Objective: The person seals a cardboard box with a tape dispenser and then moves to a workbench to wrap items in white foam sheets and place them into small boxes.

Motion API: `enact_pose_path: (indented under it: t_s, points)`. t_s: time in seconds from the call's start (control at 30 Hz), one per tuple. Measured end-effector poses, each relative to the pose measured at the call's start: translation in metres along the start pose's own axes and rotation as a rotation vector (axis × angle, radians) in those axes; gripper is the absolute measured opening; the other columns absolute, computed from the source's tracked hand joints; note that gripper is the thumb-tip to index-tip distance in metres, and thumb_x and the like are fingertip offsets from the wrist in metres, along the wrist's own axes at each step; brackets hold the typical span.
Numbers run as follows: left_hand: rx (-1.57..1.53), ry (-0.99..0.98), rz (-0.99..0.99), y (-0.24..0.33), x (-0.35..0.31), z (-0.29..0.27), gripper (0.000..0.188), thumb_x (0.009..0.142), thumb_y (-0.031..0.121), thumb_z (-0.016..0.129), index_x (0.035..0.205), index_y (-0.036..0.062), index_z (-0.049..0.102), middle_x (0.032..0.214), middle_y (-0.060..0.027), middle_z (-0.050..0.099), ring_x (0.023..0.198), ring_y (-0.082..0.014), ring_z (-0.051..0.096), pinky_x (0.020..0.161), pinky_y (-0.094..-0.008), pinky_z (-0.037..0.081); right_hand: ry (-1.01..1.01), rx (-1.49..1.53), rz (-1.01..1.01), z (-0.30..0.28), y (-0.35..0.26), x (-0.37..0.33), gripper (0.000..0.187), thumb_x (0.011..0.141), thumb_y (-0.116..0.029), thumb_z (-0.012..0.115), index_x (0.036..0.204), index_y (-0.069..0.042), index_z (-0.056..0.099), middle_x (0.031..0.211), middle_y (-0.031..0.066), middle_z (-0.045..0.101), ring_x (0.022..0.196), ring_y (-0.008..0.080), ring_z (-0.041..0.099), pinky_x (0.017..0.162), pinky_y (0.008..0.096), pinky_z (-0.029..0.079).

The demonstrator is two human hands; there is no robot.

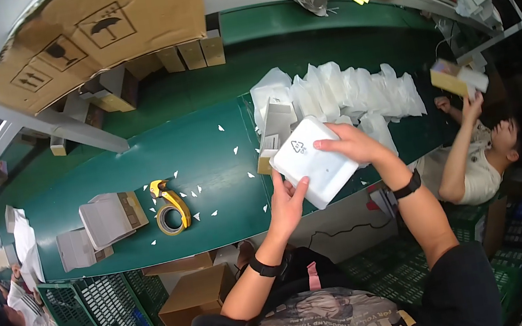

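Between my two hands is a white plastic tray [317,166] with a recycling mark on its face, tilted above the bench's near edge. My left hand [286,203] grips its lower left side, thumb on the face. Around its upper right side my right hand [356,143] is closed, thumb also on the face. Just beyond the tray stands an open grey box [276,122], partly hidden by it. Behind and to the right lies a row of white items in thin wrapping [352,89]. What is under the tray is hidden.
On the green bench [204,152] lie a yellow tape dispenser [170,207], open grey boxes [108,219] and small white scraps. A large carton [95,39] overhangs at upper left. Green crates [103,314] stand below. At right, a co-worker [488,159] holds up a box [447,78].
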State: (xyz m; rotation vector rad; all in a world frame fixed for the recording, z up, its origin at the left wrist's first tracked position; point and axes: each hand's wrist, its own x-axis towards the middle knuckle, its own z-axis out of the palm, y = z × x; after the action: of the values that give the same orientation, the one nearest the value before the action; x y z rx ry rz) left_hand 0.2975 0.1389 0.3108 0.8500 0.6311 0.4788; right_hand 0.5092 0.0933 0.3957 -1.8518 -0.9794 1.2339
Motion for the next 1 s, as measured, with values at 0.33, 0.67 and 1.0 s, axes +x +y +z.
enact_pose_path:
  t_s: [0.33,0.67,1.0]
  points:
    - [0.386,0.089,0.068,0.003,0.002,0.006,0.073,0.1,0.027,0.056,0.153,0.0,0.014,0.117,-0.0244,0.065,0.1,-0.031,0.067,0.089,-0.0375,0.051,-0.101,0.227,0.192,-0.002,0.013,0.019,0.051,0.094,-0.036,0.065,0.128,0.001,0.061,0.111,0.0122,0.069,0.099,0.0185,0.066,0.086,0.031,0.05]
    - [0.408,0.08,-0.108,-0.008,0.004,-0.026,0.058,0.1,0.032,0.049,0.141,-0.0061,0.034,0.11,-0.0287,0.067,0.102,-0.0418,0.067,0.088,-0.0463,0.05,-0.22,-0.293,0.115,0.013,-0.03,0.05,0.058,0.094,-0.047,0.061,0.127,0.0,0.062,0.114,0.0206,0.069,0.103,0.0285,0.066,0.091,0.0362,0.049]
    - [0.971,-0.062,-0.096,0.038,-0.015,-0.038,0.041,0.096,0.023,0.06,0.123,-0.0068,0.052,0.108,-0.023,0.067,0.09,-0.035,0.067,0.08,-0.04,0.054,-0.403,-0.607,0.348,0.015,-0.015,0.103,0.07,0.085,-0.058,0.066,0.123,0.001,0.067,0.118,0.0208,0.068,0.108,0.0309,0.064,0.096,0.0381,0.047]
